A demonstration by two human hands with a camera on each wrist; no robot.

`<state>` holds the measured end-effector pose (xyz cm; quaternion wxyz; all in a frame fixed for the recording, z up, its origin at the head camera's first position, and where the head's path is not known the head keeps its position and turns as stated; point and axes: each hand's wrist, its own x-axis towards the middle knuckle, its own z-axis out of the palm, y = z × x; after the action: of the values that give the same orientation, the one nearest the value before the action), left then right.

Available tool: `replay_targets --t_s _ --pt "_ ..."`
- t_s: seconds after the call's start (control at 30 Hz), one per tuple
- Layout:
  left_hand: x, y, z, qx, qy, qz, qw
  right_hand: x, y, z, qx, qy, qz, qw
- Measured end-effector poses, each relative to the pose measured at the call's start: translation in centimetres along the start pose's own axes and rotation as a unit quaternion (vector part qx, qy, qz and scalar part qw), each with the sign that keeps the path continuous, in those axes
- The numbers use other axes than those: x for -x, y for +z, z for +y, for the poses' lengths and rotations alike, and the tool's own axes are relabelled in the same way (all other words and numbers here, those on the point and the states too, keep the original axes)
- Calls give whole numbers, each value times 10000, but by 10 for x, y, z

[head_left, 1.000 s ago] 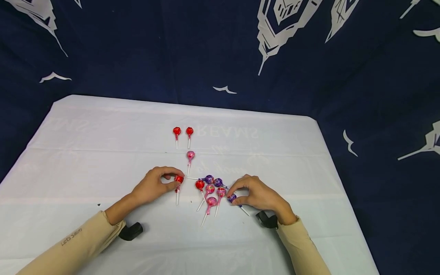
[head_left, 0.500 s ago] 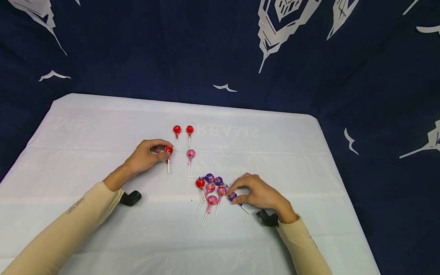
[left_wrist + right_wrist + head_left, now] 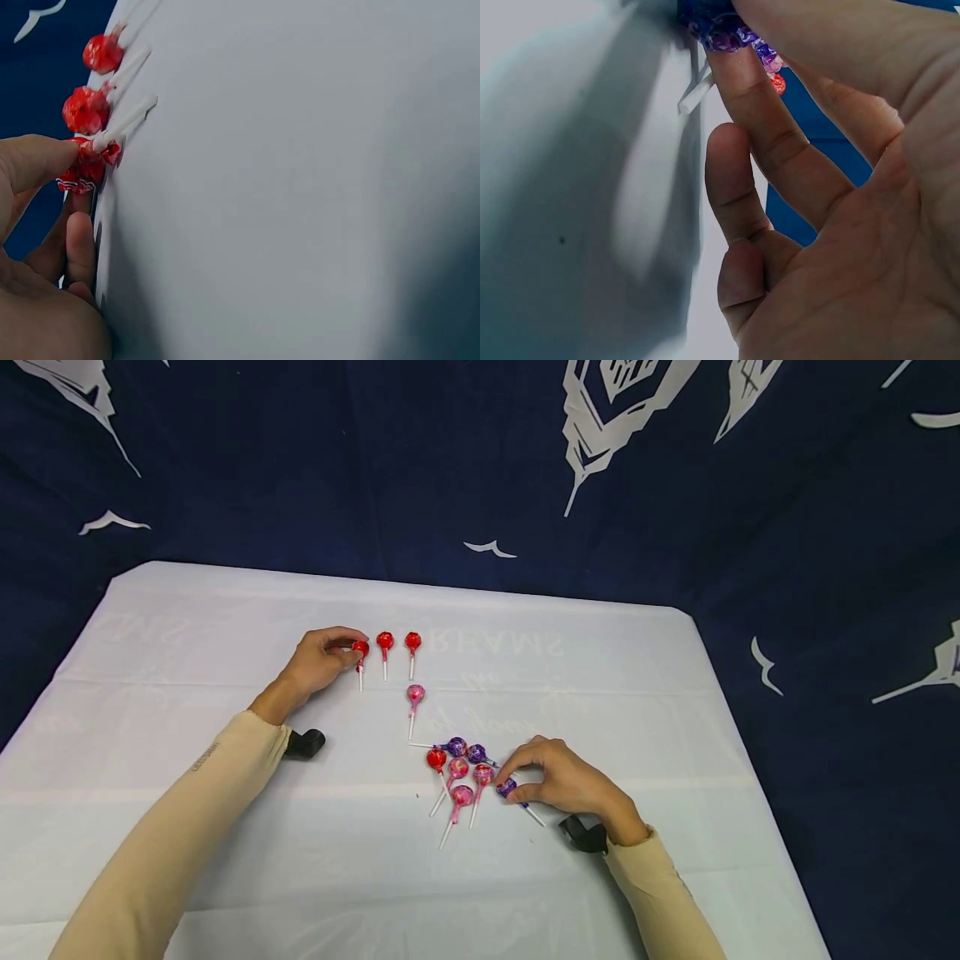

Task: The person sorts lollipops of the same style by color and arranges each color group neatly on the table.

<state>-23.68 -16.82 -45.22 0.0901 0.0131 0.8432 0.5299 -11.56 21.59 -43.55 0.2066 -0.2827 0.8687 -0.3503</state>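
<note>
My left hand [image 3: 321, 662] pinches a red lollipop [image 3: 81, 166] by its wrapped head, its white stick towards me. It is just left of two red lollipops, one nearer [image 3: 385, 641] and one farther right [image 3: 413, 642], all side by side. Below the right one lies a pink lollipop [image 3: 416, 694]. My right hand [image 3: 558, 778] holds a purple lollipop [image 3: 506, 787] between thumb and fingers at the right of a loose cluster. That cluster has a red lollipop [image 3: 437, 759], two purple ones and several pink ones, such as this pink lollipop [image 3: 462, 796].
A white cloth [image 3: 300, 852] covers the table under everything. Behind it hangs a dark blue cloth [image 3: 300, 468] with white feather prints. Black wrist devices, one below the left hand [image 3: 305, 744] and one below the right [image 3: 583, 834], sit at the sleeves.
My left hand has carried the red lollipop away from the cluster, up and slightly left, to the row of red ones. The right hand has stayed in place on the purple lollipop.
</note>
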Motion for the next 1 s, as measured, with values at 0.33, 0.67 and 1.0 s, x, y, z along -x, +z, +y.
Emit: replay_targets --t_s 0.33,0.67,1.0 --pt "-12 -1 0 134 -267 377 9988 -3 3 0 -36 -56 -35 10000" --pt "-17 4 7 150 -297 330 9989 0 -1 1 -48 -20 30 10000" --pt "-15 2 6 142 -357 269 9989 -1 -2 1 -92 15 -38 9999"
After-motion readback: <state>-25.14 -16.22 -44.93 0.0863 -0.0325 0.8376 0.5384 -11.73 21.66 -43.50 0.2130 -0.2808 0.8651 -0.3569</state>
